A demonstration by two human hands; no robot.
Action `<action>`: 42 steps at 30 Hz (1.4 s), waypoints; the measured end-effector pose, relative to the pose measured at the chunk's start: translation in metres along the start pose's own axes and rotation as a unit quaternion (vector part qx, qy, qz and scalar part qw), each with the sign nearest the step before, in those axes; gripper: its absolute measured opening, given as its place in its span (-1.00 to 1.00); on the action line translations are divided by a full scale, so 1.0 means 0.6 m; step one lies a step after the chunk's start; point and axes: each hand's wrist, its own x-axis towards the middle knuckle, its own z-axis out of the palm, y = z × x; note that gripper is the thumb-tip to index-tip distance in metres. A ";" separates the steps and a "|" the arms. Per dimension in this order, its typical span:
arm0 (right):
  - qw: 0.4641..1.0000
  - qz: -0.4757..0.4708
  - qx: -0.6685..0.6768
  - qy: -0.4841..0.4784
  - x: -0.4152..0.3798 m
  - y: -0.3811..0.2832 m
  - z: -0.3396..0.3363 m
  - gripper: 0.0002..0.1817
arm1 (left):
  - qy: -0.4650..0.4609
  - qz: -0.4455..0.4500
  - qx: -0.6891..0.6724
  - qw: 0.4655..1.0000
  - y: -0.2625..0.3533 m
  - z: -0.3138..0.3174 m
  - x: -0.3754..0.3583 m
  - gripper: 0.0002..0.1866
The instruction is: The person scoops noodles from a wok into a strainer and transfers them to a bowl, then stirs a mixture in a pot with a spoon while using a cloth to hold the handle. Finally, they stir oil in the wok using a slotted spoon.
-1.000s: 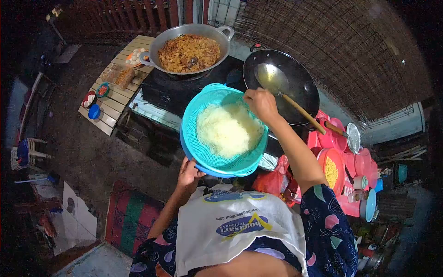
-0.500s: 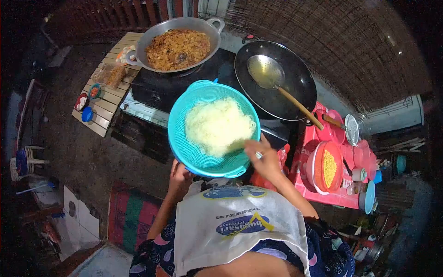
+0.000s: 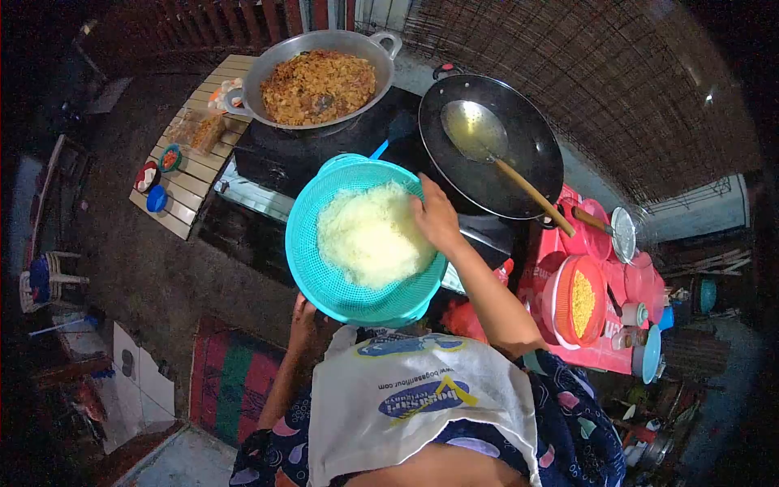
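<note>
Inside the turquoise colander (image 3: 312, 276), I see pale noodles (image 3: 373, 235). My right hand (image 3: 436, 215) is unclenched at its right rim; my left hand (image 3: 303, 323), below its near-left edge, is half hidden, grip unclear.

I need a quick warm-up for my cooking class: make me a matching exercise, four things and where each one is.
1. Large wooden-handled scoop
2. Small blue bowl
3. Pale strands
4. Browned food

A. In the turquoise colander
B. On the slatted table
C. In the silver pan
D. In the black wok

Pairs: 1-D; 2-B; 3-A; 4-C
</note>
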 end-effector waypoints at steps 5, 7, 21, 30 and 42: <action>0.894 -0.227 0.185 -0.338 0.023 -0.036 -0.036 -0.62 | -0.017 0.083 0.149 0.985 0.067 0.028 -0.033 -0.50; 0.908 -0.229 0.174 -0.305 -0.014 -0.048 -0.048 -0.66 | 0.005 0.009 -0.037 0.999 0.043 0.013 -0.044 -0.58; 0.995 -0.010 -0.098 -0.014 -0.070 0.037 0.009 -0.65 | -0.033 0.079 0.121 0.989 -0.016 -0.015 -0.058 -0.67; 0.989 0.017 -0.134 -0.052 -0.027 -0.059 -0.052 -0.66 | 0.060 -0.124 -0.161 0.977 0.106 0.009 -0.082 -0.72; 0.996 -0.003 -0.086 -0.034 0.023 -0.092 -0.228 -0.49 | -0.058 0.001 -0.242 0.969 0.189 0.076 -0.041 -0.64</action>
